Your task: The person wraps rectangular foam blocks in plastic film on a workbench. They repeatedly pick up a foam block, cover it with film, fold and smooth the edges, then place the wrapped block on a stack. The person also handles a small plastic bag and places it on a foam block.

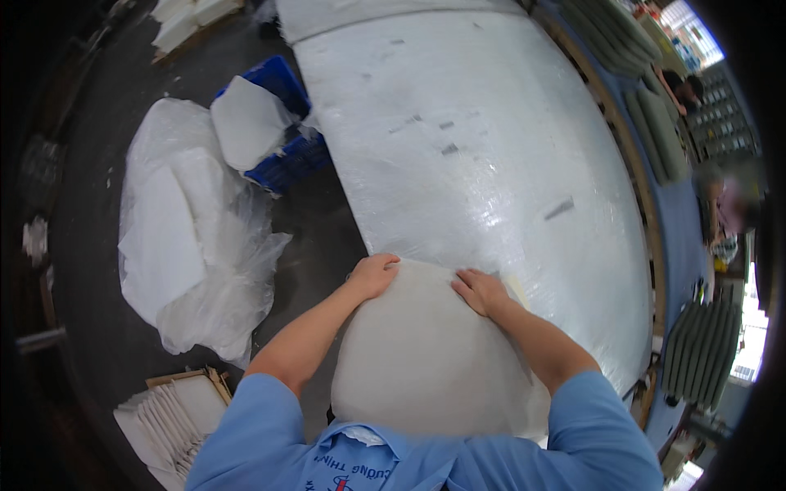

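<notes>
A beige padded seat cushion [426, 352] lies right in front of my body, its narrower end pointing away from me. At its far left corner, my left hand [375, 276] is closed over the edge with the fingertips on top. My right hand [483, 292] grips the far right edge, its fingers bent inward on the cushion and the thumb nearer to me. The cushion's near end runs up to my blue shirt. What the fingers do beneath the edge is hidden.
Beyond the cushion stretches a large table [458, 98] wrapped in clear film. On the left floor are a plastic bag of white pads [196, 237] and a blue crate [286, 168]. White panels [176, 413] stand at lower left. Green cushions [700, 352] and co-workers are along the right.
</notes>
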`<control>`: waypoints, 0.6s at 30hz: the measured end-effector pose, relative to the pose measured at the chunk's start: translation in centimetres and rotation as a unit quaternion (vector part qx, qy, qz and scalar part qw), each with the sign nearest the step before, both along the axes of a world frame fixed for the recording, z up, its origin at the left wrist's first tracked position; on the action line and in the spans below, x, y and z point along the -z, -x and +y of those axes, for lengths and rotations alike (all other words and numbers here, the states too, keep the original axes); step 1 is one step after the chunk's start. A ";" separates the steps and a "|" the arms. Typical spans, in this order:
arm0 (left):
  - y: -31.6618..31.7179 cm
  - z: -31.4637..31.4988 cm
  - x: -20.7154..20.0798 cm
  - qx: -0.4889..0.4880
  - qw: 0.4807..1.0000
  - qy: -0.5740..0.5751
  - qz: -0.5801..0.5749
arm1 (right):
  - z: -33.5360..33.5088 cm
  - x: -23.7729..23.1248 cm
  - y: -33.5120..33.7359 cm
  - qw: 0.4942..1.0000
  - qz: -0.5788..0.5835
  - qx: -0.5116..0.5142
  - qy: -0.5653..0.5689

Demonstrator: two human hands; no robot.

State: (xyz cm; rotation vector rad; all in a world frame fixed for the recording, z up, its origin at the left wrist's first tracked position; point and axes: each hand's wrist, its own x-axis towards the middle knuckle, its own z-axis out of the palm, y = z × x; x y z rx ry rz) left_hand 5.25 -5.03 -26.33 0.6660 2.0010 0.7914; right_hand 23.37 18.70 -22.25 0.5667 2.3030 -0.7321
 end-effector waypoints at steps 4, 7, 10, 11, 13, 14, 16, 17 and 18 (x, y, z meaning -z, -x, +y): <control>-1.0 -4.5 -5.6 -0.144 0.970 -0.111 -0.161 | -0.4 -7.7 -3.7 0.996 -0.019 -0.063 0.061; -6.2 -11.1 -11.9 -0.158 0.943 -0.245 -0.158 | -1.8 -24.0 -8.5 0.981 -0.003 0.002 0.194; -9.6 -13.5 -15.6 -0.194 0.917 -0.327 -0.122 | -5.2 -29.8 -14.5 0.995 0.076 -0.049 0.031; -10.0 -12.8 -15.9 -0.217 0.912 -0.326 -0.123 | -6.2 -30.3 -15.6 0.986 0.117 -0.094 -0.069; -10.4 -11.2 -15.4 -0.249 0.906 -0.330 -0.089 | -6.8 -26.6 -18.2 0.970 0.207 -0.071 -0.107; -9.5 -10.3 -15.3 -0.255 0.895 -0.348 -0.109 | -6.7 -24.5 -19.0 0.957 0.253 -0.053 -0.131; -6.6 -7.6 -15.8 -0.267 0.869 -0.387 -0.154 | -5.6 -23.5 -18.3 0.930 0.328 -0.057 -0.154; -5.5 -6.1 -16.2 -0.286 0.842 -0.413 -0.197 | -5.0 -23.4 -17.9 0.920 0.352 -0.046 -0.164; -4.6 -5.1 -16.7 -0.270 0.849 -0.410 -0.195 | -4.3 -23.5 -17.3 0.909 0.377 -0.037 -0.173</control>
